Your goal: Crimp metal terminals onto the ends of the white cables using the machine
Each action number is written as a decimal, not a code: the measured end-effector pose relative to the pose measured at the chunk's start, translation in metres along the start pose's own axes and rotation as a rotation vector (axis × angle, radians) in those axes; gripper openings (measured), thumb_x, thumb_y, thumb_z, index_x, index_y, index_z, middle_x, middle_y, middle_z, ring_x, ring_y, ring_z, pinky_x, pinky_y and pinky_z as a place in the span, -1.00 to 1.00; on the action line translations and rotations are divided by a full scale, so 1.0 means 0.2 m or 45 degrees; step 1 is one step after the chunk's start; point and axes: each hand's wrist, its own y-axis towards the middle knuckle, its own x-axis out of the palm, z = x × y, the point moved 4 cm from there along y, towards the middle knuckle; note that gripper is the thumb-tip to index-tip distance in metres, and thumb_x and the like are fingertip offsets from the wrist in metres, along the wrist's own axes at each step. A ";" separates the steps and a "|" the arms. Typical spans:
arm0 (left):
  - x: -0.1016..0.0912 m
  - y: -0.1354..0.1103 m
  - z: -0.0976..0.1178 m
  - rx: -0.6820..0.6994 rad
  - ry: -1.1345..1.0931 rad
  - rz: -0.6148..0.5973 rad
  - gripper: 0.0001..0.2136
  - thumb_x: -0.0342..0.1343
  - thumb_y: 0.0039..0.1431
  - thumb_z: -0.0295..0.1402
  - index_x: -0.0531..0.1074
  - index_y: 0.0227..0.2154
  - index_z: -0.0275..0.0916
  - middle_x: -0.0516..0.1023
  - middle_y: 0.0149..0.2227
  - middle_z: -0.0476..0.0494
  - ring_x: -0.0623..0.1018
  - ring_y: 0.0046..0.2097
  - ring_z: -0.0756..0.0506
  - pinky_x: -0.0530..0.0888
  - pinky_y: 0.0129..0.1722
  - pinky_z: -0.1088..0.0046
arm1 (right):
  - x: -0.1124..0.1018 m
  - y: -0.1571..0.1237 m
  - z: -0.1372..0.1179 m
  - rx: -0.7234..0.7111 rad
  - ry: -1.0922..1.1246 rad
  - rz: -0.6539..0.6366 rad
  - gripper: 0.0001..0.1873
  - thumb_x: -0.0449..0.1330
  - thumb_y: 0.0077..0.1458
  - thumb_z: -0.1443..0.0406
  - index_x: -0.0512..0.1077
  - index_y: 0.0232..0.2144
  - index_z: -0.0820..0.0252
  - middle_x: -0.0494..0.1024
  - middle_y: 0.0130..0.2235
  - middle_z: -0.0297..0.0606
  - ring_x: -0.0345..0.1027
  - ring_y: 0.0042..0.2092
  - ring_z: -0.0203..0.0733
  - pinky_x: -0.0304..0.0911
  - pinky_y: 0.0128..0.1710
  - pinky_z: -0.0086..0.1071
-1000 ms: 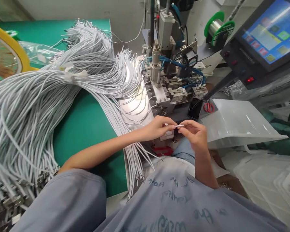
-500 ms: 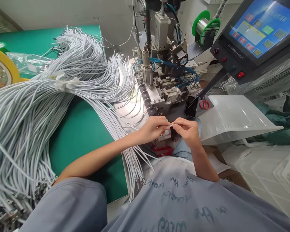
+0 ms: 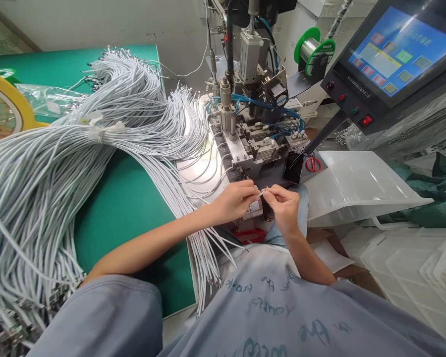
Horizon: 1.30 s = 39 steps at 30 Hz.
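Off the green bench's [image 3: 126,198] right edge, before the machine [image 3: 245,134], the left hand [image 3: 236,199] and right hand [image 3: 284,207] both pinch 1 thin white cable end [image 3: 263,191], seemingly aligning its tip, which needs fine fingertip control.

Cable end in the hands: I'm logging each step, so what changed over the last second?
The left hand and right hand drew together, so the stretch of cable end showing between them shrank to a short tip. Both hands keep pinching it; nothing was let go. The cable bundle, machine, phone and scissors lie as before.
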 end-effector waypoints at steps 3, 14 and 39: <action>0.00 -0.01 0.01 0.027 0.154 0.008 -0.79 -0.09 0.22 -0.50 0.39 -0.47 -0.30 0.28 -0.54 -0.01 0.29 -0.50 0.06 0.22 -0.53 0.57 | 0.01 -0.03 -0.04 -0.183 -0.283 0.128 -0.80 0.15 0.07 0.22 0.51 -0.48 0.16 0.32 -0.58 -0.35 0.12 -0.51 -0.30 0.09 -0.50 -0.36; -0.01 0.00 -0.02 -0.050 0.249 -0.088 -0.78 -0.11 0.10 -0.56 0.45 -0.44 -0.31 0.35 -0.51 -0.05 0.30 -0.51 0.06 0.20 -0.54 0.55 | -0.01 0.08 -0.08 -0.321 -0.338 -0.250 -0.76 0.14 0.06 0.33 0.34 -0.63 0.19 0.11 -0.62 -0.44 0.00 -0.55 -0.36 -0.03 -0.53 -0.39; 0.01 0.00 -0.08 -0.616 -0.511 0.070 -0.79 0.09 0.11 -0.30 0.51 -0.46 -0.36 0.47 -0.53 -0.04 0.37 -0.51 0.08 0.31 -0.51 0.60 | -0.02 0.07 -0.07 -0.559 -0.506 0.137 -0.92 0.19 0.06 0.31 0.48 -0.45 0.11 0.39 -0.46 -0.28 0.24 -0.41 -0.23 0.22 -0.41 -0.29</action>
